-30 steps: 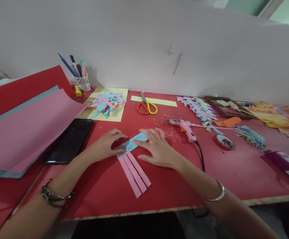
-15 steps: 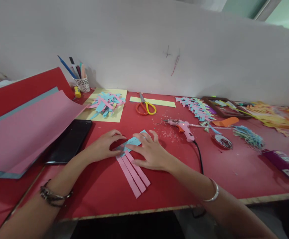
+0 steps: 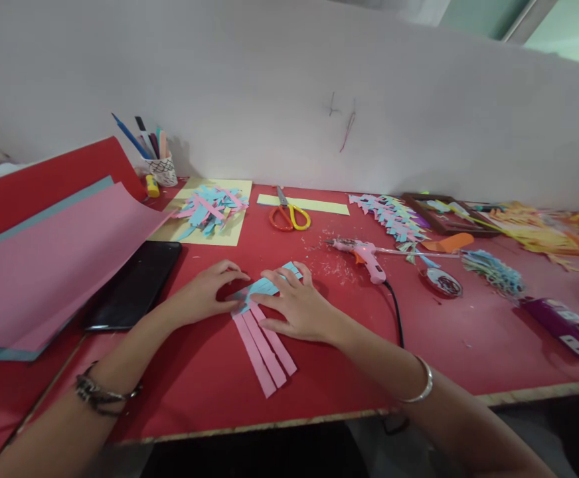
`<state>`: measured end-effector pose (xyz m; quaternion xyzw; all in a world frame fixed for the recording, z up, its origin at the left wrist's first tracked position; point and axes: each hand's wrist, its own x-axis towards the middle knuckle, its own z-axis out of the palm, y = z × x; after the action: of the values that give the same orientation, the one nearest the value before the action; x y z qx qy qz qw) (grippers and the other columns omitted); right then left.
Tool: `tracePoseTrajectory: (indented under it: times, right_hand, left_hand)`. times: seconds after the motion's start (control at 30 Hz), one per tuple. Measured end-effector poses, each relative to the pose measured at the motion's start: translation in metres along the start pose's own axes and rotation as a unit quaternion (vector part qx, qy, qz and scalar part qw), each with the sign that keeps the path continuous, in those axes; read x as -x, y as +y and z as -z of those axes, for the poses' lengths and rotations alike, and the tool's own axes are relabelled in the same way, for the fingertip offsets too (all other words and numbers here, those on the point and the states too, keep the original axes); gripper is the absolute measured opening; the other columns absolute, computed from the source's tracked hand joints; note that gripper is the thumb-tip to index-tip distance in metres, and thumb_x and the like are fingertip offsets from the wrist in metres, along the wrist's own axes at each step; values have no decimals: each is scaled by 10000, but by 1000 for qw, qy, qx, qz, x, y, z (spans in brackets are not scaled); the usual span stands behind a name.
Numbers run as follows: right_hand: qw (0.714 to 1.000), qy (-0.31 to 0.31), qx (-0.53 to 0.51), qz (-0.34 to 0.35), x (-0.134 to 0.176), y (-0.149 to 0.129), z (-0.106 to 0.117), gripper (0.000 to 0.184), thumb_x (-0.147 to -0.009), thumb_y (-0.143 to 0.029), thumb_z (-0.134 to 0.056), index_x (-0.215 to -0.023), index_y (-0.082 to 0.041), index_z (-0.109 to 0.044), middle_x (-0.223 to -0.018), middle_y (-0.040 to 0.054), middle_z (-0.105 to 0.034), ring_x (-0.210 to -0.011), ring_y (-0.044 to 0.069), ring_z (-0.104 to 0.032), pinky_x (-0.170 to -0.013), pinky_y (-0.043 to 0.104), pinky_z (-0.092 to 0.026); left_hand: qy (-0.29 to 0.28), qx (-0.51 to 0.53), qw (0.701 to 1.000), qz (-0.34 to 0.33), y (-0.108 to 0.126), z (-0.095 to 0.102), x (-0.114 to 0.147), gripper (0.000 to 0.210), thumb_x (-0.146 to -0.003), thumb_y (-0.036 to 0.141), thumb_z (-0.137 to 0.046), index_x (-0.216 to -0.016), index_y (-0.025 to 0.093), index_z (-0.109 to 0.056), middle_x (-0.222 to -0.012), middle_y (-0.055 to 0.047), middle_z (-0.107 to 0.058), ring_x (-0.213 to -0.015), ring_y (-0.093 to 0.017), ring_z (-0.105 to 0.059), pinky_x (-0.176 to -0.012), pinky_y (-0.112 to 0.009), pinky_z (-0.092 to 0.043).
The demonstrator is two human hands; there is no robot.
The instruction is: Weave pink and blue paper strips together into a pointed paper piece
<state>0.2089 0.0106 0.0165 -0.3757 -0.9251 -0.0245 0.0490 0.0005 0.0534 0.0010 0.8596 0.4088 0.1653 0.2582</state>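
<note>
Two hands, apart with fingers spread, flank paper strips near the middle of the surface's (image 3: pixel 194 378) near edge. The blue strips (image 3: pixel 264 286) slant toward the far right corner; the pink strips (image 3: pixel 260 345) run from the crossing toward the near edge. The left hand (image 3: pixel 204 292) touches the crossing's left side; the right hand (image 3: pixel 302 307) reaches across the blue strips (whether it presses, I cannot tell).

Worn on the head at the near side, one close view faces forward and down over the bare left hand (image 3: pixel 204 293), bare right hand (image 3: pixel 305 309) and flat red surface (image 3: pixel 194 385) to the far grey wall (image 3: pixel 249 99).
</note>
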Motion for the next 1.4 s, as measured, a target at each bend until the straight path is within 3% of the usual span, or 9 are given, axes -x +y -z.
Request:
tracePoseTrajectory:
  times: [0.37,0.53,0.63,0.73,0.87,1.03,1.13,1.27,1.4]
  right_hand:
    - [1000,5,-17,-10,0,0,0,404,-844,-486,-363,-1175,-293,-490,-1285,107,-385,-1144,267,-345,-951,535,-122]
    - [991,126,-11,-47,1,1,0,402,-863,-446,-343,-1180,-230,-464,-1193,108,-477,-1075,213,-412,-955,456,-115]
    - [974,217,-3,-66,0,5,-1,274,-879,-344,-354,-992,-189,-549,-1007,73,-583,-923,170,-492,-893,381,-184]
    - [965,256,-19,-58,-1,10,-4,243,-886,-218,-350,-744,-174,-543,-732,3,-611,-703,111,-512,-792,296,-250]
    - [964,261,-52,-24,-2,15,-7,287,-885,-251,-378,-631,-176,-491,-586,-24,-578,-564,93,-477,-708,247,-300]
    - [962,257,-67,-63,0,14,-2,358,-903,-326,-306,-630,-190,-494,-562,-3,-570,-555,110,-485,-640,241,-331]
    - [958,262,-70,-97,2,15,1,381,-902,-351,-282,-629,-194,-496,-551,3,-553,-536,112,-474,-618,247,-334]
    - [950,258,-92,-148,6,17,3,371,-877,-386,-303,-632,-190,-500,-519,2,-518,-502,114,-447,-554,244,-317]
    - [939,248,-159,-178,6,17,4,364,-869,-366,-276,-646,-188,-502,-526,2,-497,-503,118,-450,-531,240,-330]
  left_hand:
    - [7,-9,1000,-14,1,1,0,332,-700,392,-508,-948,179,-565,-976,-62,-525,-925,-194,-527,-829,-320,-421]
    - [11,-12,1000,-19,-1,-1,0,313,-708,383,-499,-952,194,-552,-980,-55,-526,-906,-184,-530,-809,-310,-426]
    - [7,-7,1000,-17,0,0,-1,320,-713,400,-498,-953,195,-546,-978,-55,-525,-907,-186,-528,-810,-311,-424]
    - [-3,-3,1000,-7,2,1,-1,274,-704,411,-505,-867,195,-550,-963,-51,-521,-897,-184,-525,-804,-307,-423]
    - [3,3,1000,-7,7,3,-1,211,-682,393,-516,-764,199,-515,-924,-38,-523,-859,-173,-517,-776,-303,-427]
    - [-1,22,999,44,14,3,2,195,-684,377,-490,-746,199,-442,-761,-4,-529,-679,-140,-497,-626,-266,-425]
    - [-3,70,996,60,14,2,3,237,-688,371,-470,-846,198,-437,-741,9,-533,-667,-134,-509,-613,-255,-424]
    - [27,151,987,50,13,4,2,450,-690,388,-461,-1087,191,-384,-746,10,-540,-688,-145,-532,-641,-272,-435]
    - [102,209,968,91,13,7,3,530,-688,420,-482,-1152,195,-360,-836,-11,-539,-730,-147,-538,-639,-264,-439]
